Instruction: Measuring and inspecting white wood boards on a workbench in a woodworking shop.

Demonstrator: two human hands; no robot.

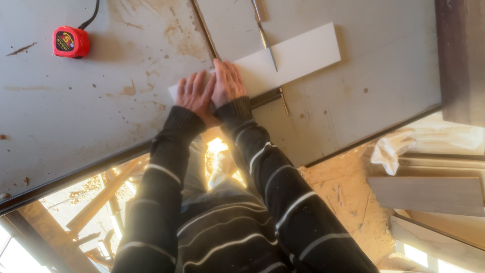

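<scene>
L hand [194,93]: flat, fingers spread, pressing white rectangular tile [295,55].
R hand [228,83]: flat on tile, touching L.
Red tape measure [71,42]: well left of tile.

Building site or tiling workshop; stained cutting table [76,116], tape measure [71,42], stacked tiles [429,194], dusty floor [343,197].

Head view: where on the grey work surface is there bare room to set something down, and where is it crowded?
Widest bare patch: stained grey work surface between the red tape measure and the left hand. Another lies right of the white tile, up to the dark board. Crowded: the middle, where both hands, right hand included, press the tile beside the blade.
</scene>
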